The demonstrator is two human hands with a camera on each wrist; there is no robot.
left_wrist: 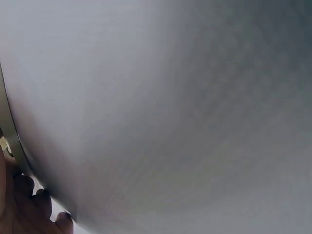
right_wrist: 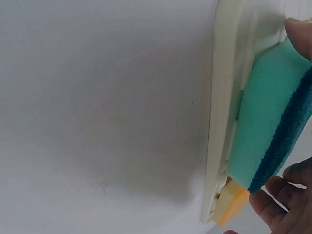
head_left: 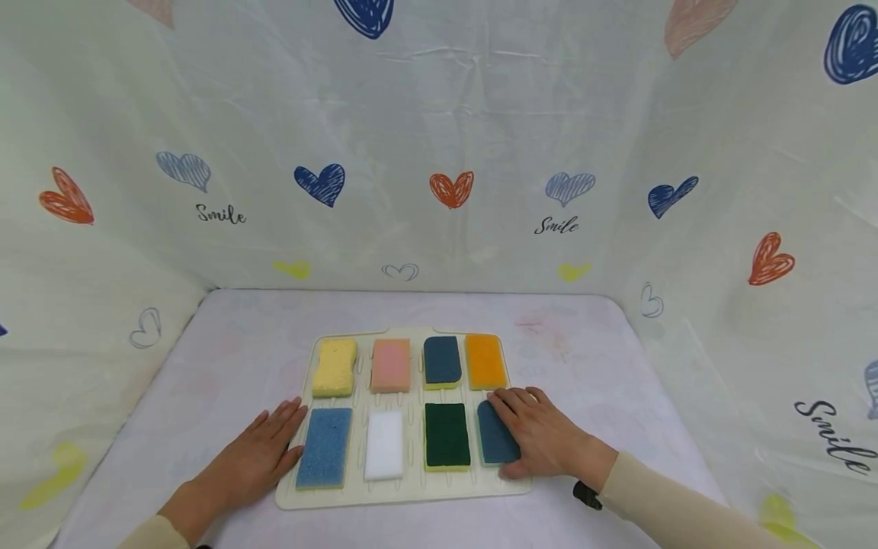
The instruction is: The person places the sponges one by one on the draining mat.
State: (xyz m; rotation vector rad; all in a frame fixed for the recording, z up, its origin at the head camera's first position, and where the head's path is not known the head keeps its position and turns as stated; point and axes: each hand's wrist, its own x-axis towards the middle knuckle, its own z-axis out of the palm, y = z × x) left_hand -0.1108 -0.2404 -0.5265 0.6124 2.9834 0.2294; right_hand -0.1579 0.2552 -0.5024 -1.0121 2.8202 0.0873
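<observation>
A cream tray bears several sponges in two rows. At its near right corner lies a sponge with a dark blue top; its thick body shows teal in the right wrist view. My right hand spans that sponge, thumb at the near end and fingers at the far end, gripping it. On the opposite side my left hand rests with straight fingers at the tray's left edge, beside a blue sponge. In the left wrist view only some fingers show, dark at the lower left.
A white sponge and a dark green one share the near row. Yellow, pink, dark blue and orange sponges form the far row. A heart-printed curtain encloses the white-covered table.
</observation>
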